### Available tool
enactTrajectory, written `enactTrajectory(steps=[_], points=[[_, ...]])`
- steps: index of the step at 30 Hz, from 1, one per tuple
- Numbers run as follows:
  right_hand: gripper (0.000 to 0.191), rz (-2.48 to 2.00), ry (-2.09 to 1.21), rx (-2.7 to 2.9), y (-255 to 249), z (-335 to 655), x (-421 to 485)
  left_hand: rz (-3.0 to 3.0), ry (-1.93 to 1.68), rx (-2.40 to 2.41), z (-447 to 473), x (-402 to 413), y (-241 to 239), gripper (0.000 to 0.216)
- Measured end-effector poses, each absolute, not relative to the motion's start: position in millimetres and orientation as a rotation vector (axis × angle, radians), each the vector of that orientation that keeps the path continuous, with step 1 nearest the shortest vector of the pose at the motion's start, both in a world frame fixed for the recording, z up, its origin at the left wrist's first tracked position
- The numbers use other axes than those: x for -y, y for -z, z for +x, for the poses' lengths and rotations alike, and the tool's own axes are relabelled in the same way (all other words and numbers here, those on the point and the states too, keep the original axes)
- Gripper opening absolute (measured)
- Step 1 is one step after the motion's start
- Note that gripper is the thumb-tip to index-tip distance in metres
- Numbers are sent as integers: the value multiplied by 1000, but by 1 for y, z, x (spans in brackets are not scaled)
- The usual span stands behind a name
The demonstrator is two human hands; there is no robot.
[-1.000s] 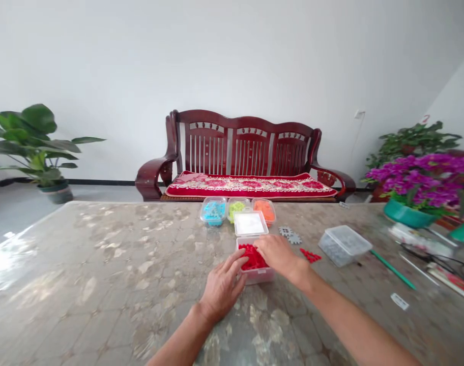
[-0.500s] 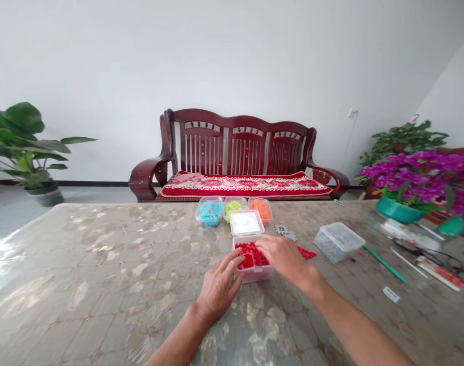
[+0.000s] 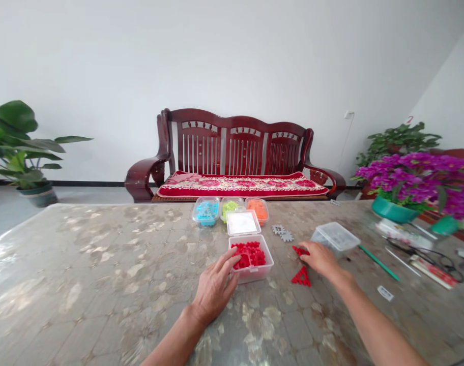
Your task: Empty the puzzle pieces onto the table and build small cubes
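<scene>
A clear plastic box (image 3: 259, 271) of red interlocking pieces stands mid-table. My left hand (image 3: 215, 287) rests against its near left side, fingers spread on the rim, nothing gripped. My right hand (image 3: 321, 257) lies on the table to the right of the box. Its fingers curl over a red piece (image 3: 298, 250), and a red triangle of joined pieces (image 3: 301, 277) lies just in front of it. The box's white lid (image 3: 242, 223) lies behind it.
Behind the lid stand small tubs of blue (image 3: 206, 211), green (image 3: 230, 207) and orange (image 3: 257, 209) pieces. Grey pieces (image 3: 282, 233) and a lidded box (image 3: 335, 236) sit right. A green pen (image 3: 379, 262), scissors and purple flowers (image 3: 418, 179) occupy the far right. A wooden bench (image 3: 235, 157) stands beyond the table.
My right hand has left the red box and moved right onto the loose red pieces on the table. My left hand stays at the box. The view has shifted slightly.
</scene>
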State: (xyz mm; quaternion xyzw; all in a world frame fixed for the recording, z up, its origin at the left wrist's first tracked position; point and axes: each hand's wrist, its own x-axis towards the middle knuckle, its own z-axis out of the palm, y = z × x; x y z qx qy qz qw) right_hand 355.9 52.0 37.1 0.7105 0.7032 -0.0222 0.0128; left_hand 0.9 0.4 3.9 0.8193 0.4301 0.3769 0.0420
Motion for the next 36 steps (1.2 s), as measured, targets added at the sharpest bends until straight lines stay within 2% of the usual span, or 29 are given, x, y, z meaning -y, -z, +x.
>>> enactTrajectory(steps=[9, 14, 20, 25, 28, 36], points=[[42, 2170, -47, -2186, -41, 349, -53, 2440, -1187, -1376, 0, -1, -2, 41], [44, 2389, -15, -2421, -76, 316, -46, 2408, -1199, -1355, 0, -1, 1, 46], [43, 1897, 10, -3008, -122, 226, -33, 2364, -1177, -1341, 1, -2, 4, 47], [28, 1605, 2, -2964, -112, 186, -49, 2379, -1201, -1320, 1, -1, 2, 45], [18, 1502, 114, -3018, -99, 187, -60, 2409, -1184, -1322, 0, -1, 1, 45], [23, 1539, 188, -3031, -78, 203, -68, 2400, -1154, -1356, 1, 0, -5, 44]])
